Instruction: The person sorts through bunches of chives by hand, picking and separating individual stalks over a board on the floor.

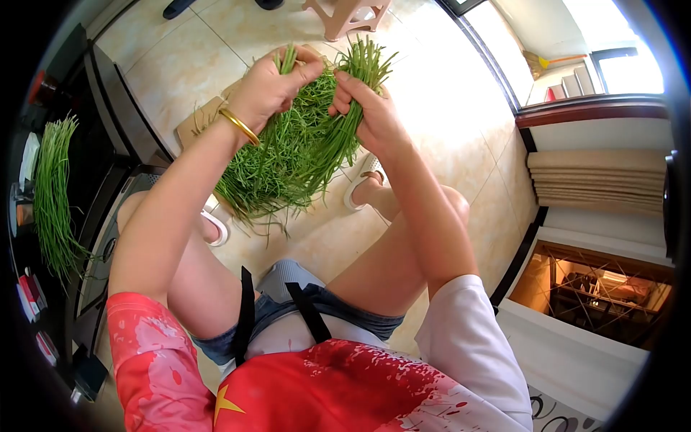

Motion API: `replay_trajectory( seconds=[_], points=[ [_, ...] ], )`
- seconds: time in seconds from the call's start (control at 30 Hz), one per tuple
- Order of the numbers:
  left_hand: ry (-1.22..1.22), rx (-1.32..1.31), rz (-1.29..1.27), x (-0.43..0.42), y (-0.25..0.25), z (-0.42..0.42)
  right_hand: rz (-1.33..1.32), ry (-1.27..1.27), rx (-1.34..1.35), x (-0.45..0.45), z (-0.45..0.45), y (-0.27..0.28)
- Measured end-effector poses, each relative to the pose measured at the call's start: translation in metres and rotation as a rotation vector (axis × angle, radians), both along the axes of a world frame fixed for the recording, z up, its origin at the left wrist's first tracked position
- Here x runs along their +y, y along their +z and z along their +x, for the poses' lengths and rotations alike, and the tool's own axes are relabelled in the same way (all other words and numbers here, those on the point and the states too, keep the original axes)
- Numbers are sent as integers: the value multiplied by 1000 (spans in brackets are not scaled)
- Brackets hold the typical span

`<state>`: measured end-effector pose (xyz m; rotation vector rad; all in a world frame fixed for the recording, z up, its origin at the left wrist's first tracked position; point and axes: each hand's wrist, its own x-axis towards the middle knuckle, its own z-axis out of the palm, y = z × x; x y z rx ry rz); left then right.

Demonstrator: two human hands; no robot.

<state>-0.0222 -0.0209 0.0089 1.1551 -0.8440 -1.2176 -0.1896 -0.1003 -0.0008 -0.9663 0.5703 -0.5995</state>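
Note:
My left hand [270,86], with a gold bangle on the wrist, is closed around a small bunch of chives [288,59], the ends poking up above the fingers. Close to it on the right, my right hand [368,111] grips a thicker bundle of chives [368,63]. The stalk ends of this bundle stand up past my fingers, and its long green leaves hang down toward the pile. Beneath both hands a loose, tangled heap of chives [266,169] spreads over the floor and partly over flat cardboard [193,124].
Another long bundle of chives [54,194] lies on the dark cabinet [93,165] to the left. A pink plastic stool [345,18] stands on the tiled floor [176,54] beyond the heap. My white shoes [358,189] flank the heap's near side.

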Motion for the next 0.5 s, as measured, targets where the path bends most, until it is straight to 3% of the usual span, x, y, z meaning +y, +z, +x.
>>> replay_trajectory(
  seconds=[0.23,0.3,0.37,0.5],
  points=[
    [-21,-33,-136,1,-7,-23,-246,-210,251,9,13,-10],
    [7,-103,-128,-1,-10,-24,-311,-204,339,4,11,-20],
    [7,-190,-120,-1,-10,-23,-594,-186,452,-3,12,-35],
    [51,-256,-182,-7,-24,-20,-655,-168,562,7,17,-21]
  ],
)
